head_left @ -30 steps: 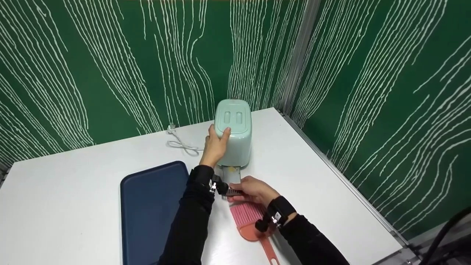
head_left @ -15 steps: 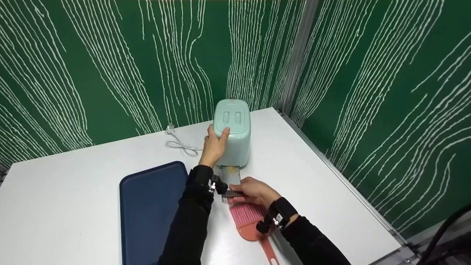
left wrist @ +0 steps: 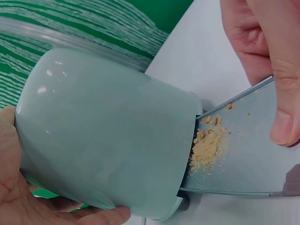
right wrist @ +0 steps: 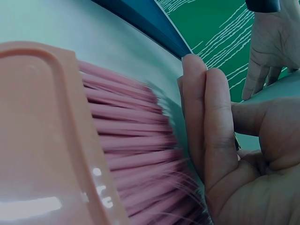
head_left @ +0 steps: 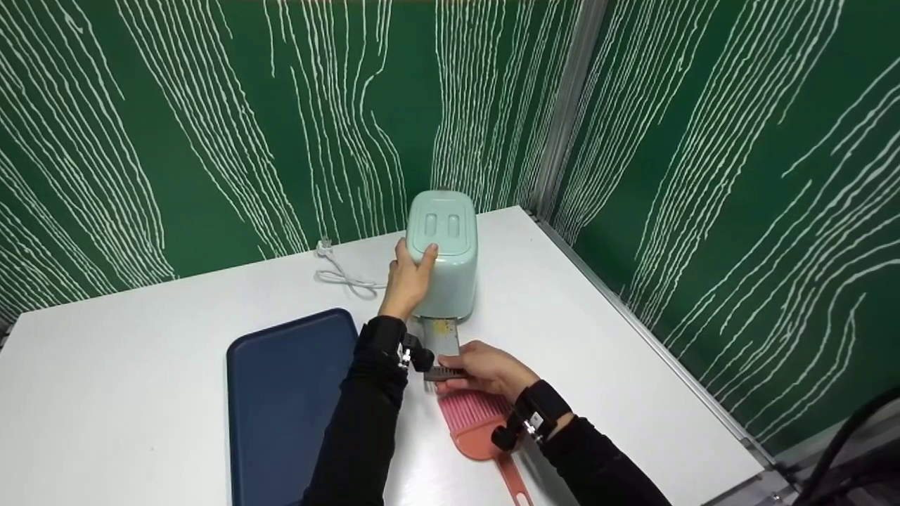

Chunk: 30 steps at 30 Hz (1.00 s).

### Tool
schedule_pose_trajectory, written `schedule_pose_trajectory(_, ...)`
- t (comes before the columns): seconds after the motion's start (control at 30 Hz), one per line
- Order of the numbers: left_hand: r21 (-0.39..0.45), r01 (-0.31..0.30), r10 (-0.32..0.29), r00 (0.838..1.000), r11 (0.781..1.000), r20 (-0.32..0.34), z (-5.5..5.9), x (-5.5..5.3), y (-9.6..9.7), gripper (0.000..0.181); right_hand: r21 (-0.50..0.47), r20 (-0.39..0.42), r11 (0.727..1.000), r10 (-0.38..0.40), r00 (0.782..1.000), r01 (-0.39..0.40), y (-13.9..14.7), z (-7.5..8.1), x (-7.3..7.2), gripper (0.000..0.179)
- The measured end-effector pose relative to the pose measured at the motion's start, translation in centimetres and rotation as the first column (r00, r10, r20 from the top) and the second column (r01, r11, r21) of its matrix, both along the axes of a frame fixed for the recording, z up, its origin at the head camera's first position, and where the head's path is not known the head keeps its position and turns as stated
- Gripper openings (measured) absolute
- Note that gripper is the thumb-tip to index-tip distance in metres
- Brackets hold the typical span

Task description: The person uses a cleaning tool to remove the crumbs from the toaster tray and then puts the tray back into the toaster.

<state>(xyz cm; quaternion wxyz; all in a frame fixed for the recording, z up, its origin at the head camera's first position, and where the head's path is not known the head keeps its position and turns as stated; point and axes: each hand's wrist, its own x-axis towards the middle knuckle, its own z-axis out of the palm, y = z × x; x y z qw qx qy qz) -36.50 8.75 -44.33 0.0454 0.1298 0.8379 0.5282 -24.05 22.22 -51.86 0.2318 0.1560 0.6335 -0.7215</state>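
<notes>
A mint-green toaster (head_left: 450, 288) with a lid on top stands near the back of the table. My left hand (head_left: 410, 277) grips its left side, thumb on the near upper edge. From the toaster's near bottom end sticks out a grey crumb tray (head_left: 441, 339), partly inside. Yellow-brown crumbs (left wrist: 207, 147) lie on it beside the slot, in the left wrist view. My right hand (head_left: 489, 367) pinches the tray's dark outer end. Just below that hand lies an orange brush (head_left: 478, 439) with pink bristles (right wrist: 131, 126), partly covered by the wrist camera.
A dark blue tray (head_left: 288, 393) lies on the white table (head_left: 119, 393), left of my left arm. The toaster's white cord and plug (head_left: 344, 274) rest behind it. Green walls with white lines (head_left: 211, 140) bound the table's back and right.
My right hand has drawn the crumb tray slightly farther out toward me, and more crumbs show on it. The left hand keeps its hold on the toaster.
</notes>
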Motion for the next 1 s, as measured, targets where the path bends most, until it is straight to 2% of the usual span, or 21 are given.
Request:
schedule_pose_trajectory(0.13,0.000,0.002,-0.002,1.000,1.000,0.006,0.0,0.0,0.0,0.080,-0.002,0.006,1.000,-0.006,1.000,0.006,0.0,0.0,0.2,0.022)
schedule_pose_trajectory(0.47,0.015,0.029,-0.029,0.999,0.999,0.031,0.1,0.1,-0.1,0.080,-0.030,-0.011,0.999,0.036,0.999,-0.037,0.2,0.5,0.7,0.016)
schedule_pose_trajectory(1.0,0.026,0.028,-0.030,0.999,0.999,0.044,0.0,0.0,-0.1,0.081,-0.048,-0.009,0.997,0.052,0.999,-0.052,0.1,0.6,1.6,0.016)
